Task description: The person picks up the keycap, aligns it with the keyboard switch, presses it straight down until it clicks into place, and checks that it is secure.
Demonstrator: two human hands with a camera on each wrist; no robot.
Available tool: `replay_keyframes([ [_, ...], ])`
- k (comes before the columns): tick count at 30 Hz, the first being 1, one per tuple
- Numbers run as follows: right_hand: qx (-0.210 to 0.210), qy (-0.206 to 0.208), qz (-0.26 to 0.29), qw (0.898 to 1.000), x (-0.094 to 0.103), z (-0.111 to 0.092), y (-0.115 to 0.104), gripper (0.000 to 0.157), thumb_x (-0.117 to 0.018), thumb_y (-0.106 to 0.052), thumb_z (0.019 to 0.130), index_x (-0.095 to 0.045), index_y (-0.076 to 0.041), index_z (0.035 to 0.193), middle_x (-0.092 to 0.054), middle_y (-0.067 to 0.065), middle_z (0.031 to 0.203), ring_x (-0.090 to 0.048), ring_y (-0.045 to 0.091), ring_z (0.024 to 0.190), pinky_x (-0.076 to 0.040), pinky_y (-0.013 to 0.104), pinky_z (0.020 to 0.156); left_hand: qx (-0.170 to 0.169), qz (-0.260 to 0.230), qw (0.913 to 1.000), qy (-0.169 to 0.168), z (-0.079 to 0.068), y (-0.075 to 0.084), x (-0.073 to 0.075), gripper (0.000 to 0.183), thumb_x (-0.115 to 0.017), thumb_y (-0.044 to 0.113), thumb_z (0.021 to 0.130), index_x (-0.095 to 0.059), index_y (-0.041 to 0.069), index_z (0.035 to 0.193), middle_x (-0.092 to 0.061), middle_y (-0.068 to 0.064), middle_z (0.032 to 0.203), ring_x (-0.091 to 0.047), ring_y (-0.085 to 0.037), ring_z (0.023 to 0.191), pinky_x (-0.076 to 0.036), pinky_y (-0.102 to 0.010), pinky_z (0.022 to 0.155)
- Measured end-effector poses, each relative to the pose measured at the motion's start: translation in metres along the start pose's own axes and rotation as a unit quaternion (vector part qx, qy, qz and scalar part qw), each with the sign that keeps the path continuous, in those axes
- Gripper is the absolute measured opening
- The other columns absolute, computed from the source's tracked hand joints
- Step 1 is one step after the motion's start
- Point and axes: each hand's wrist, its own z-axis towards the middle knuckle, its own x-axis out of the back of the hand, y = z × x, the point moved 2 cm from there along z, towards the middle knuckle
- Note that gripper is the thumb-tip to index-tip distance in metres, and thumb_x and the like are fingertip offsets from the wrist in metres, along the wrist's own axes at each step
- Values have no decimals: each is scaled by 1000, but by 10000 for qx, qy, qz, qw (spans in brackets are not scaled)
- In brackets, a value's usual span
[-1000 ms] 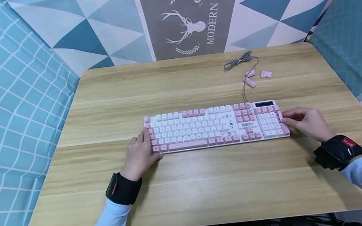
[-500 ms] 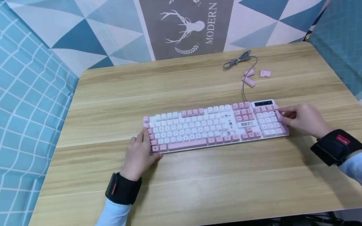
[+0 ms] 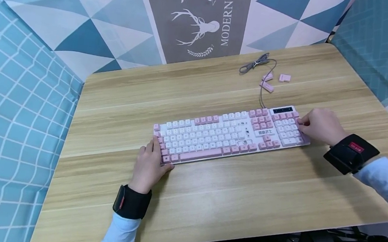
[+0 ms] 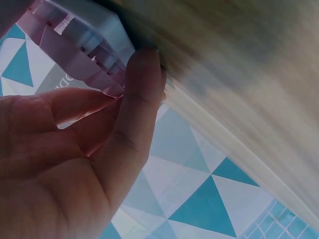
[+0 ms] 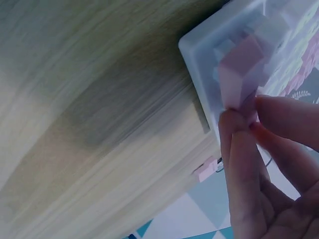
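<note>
A pink and white keyboard (image 3: 213, 136) lies slightly slanted on the wooden table. My left hand (image 3: 148, 168) grips its left end; the thumb is at the near edge and the fingers lie along the side. In the left wrist view, the thumb (image 4: 142, 94) rests against the keyboard's corner (image 4: 94, 30). At the other end, my right hand (image 3: 323, 126) pinches a pink keycap (image 5: 244, 69) by the number pad, between thumb and fingers. From the right wrist view I cannot tell whether the keycap is off its switch. My right hand hides part of the keyboard's right edge.
Several pink keycaps (image 3: 266, 86) lie loose behind the keyboard. A grey cable (image 3: 261, 96) runs from its back edge to a tied bundle (image 3: 254, 64). Patterned cloth (image 3: 119, 20) hangs behind the wooden table (image 3: 207, 204), and a blue checked cloth (image 3: 15, 119) at its left.
My right hand has shifted slightly left and up, with its wrist turned over the number pad's right edge. The left hand and the keyboard have stayed in place.
</note>
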Motion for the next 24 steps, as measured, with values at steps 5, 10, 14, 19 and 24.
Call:
replay_keyframes([
  [5, -16, -111, 46, 9999, 0, 1, 1, 23, -62, -11, 75, -68, 3, 92, -69, 21, 81, -41, 20, 54, -28, 32, 49, 17, 6, 10000, -27, 0, 0, 0, 99, -77, 32, 64, -24, -15, 133, -40, -34, 131, -44, -41, 99, -46, -51, 82],
  [10, -3, -227, 6, 9997, -1, 2, 1, 23, -62, -9, 75, -67, 4, 93, -69, 20, 80, -42, 20, 55, -29, 32, 50, 48, 8, 10000, -77, 0, 0, 0, 99, -76, 32, 65, -22, -14, 134, -39, -34, 131, -43, -42, 100, -45, -51, 84],
  [14, 56, -201, -36, 9998, -1, 2, 0, 23, -61, -8, 76, -67, 4, 93, -68, 22, 82, -42, 20, 55, -29, 32, 49, 42, 0, 10000, -71, 0, 0, 0, 99, -77, 32, 65, -22, -15, 133, -39, -34, 131, -43, -41, 100, -44, -51, 84],
  [19, 147, -174, -134, 9996, 0, 2, -1, 22, -61, -6, 74, -67, 5, 93, -68, 21, 81, -40, 20, 53, -27, 31, 48, -30, 29, 10000, 19, 0, 0, 0, 99, -77, 32, 64, -24, -15, 133, -40, -35, 130, -44, -41, 98, -45, -51, 83],
  [24, 166, -189, -202, 9995, 0, 2, -1, 22, -61, -3, 72, -67, 5, 91, -68, 22, 80, -40, 20, 52, -28, 31, 47, -83, 70, 9999, 71, 0, 0, 0, 99, -77, 33, 64, -25, -16, 132, -41, -35, 129, -45, -41, 97, -46, -50, 81],
])
